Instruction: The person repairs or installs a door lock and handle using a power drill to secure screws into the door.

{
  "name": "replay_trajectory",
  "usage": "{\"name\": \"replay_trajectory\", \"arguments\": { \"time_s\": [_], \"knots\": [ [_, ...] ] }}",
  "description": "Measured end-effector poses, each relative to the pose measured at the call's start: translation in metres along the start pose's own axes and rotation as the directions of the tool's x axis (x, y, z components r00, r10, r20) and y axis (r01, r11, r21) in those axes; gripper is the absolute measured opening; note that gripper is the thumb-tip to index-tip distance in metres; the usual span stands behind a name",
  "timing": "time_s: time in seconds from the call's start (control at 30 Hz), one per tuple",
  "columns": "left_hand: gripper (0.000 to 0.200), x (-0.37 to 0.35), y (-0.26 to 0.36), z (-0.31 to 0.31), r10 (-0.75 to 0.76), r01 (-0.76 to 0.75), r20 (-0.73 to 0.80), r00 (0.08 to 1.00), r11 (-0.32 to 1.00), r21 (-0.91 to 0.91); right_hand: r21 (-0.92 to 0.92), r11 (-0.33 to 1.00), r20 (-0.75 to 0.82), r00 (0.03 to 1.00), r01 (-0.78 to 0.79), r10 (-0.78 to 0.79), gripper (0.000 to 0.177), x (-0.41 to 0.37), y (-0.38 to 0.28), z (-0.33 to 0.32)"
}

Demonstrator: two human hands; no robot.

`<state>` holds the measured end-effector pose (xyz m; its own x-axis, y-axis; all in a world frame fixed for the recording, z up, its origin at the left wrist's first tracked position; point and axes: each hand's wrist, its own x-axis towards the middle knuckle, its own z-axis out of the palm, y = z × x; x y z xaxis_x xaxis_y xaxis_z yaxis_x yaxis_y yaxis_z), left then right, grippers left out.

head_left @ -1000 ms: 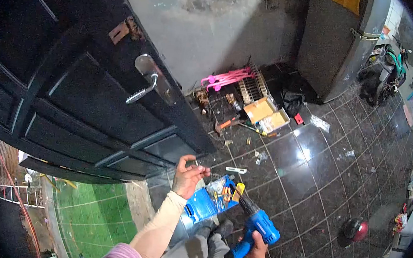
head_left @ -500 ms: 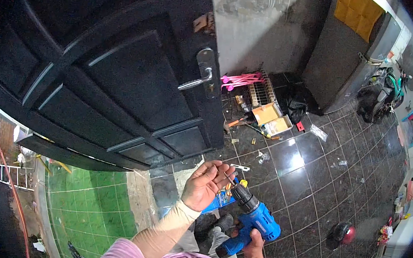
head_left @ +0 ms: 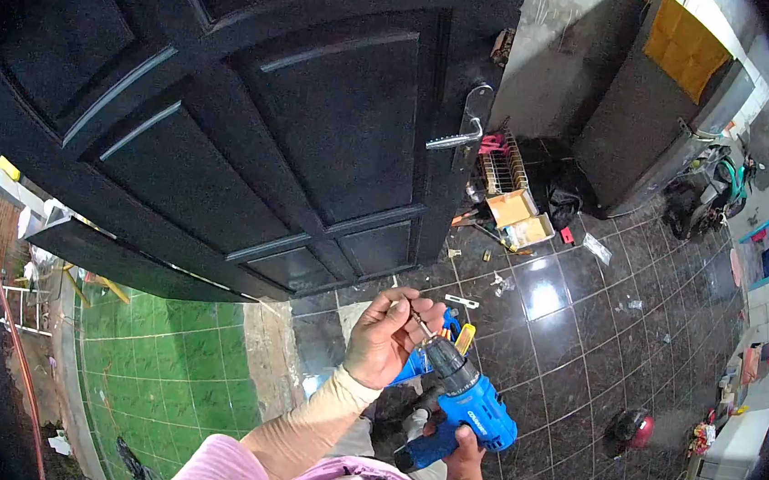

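A blue cordless drill (head_left: pixel 476 417) is held by its grip in my right hand (head_left: pixel 464 457), its black chuck (head_left: pixel 451 367) angled up to the left. A thin drill bit (head_left: pixel 423 326) sticks out of the chuck. My left hand (head_left: pixel 385 336) is at the bit's far end, thumb and fingertips pinched around it; whether a small screw is there too, I cannot make out. Ahead of both hands stands a dark panelled door (head_left: pixel 339 126) with a silver lever handle (head_left: pixel 462 139). Below my left hand, a blue tray (head_left: pixel 415 366) is partly hidden.
Dark floor tiles (head_left: pixel 575 366) carry a yellow-handled tool (head_left: pixel 465 339), a white strip (head_left: pixel 461 301) and small scraps. An open cardboard box (head_left: pixel 515 210) lies near a wire rack (head_left: pixel 505 168). A red round object (head_left: pixel 633 428) sits at right. Green tiles (head_left: pixel 173 359) lie left.
The door and its handle appear further right and fill more of the view. My hands keep the same hold, with the drill shifted slightly left and up in view.
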<state>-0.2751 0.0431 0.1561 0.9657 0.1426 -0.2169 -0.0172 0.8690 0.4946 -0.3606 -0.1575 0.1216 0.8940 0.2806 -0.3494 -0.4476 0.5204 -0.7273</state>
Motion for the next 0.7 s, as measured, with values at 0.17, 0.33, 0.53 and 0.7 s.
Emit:
{"name": "replay_trajectory", "arguments": {
  "time_s": [0.17,0.33,0.53,0.7],
  "knots": [
    [0.018,0.005,0.005,0.000,0.067,-0.068,0.050,0.997,0.997,0.019,0.123,0.989,-0.006,0.997,-0.077,0.078,0.079,0.004,0.002,0.005],
    [0.019,0.034,-0.024,0.007,0.065,-0.053,-0.092,0.994,0.990,0.128,-0.057,0.980,-0.024,0.981,0.190,-0.191,0.096,0.038,-0.005,-0.017],
    [0.019,0.111,-0.084,0.020,0.056,-0.015,-0.299,0.953,0.990,0.138,-0.664,0.627,0.203,0.905,0.408,-0.374,0.093,0.116,-0.028,-0.092],
    [0.019,0.181,-0.131,0.011,0.075,-0.057,-0.303,0.950,0.996,0.070,-0.751,0.419,0.410,0.858,0.510,-0.310,0.060,0.193,-0.058,-0.138]
  ]
}}
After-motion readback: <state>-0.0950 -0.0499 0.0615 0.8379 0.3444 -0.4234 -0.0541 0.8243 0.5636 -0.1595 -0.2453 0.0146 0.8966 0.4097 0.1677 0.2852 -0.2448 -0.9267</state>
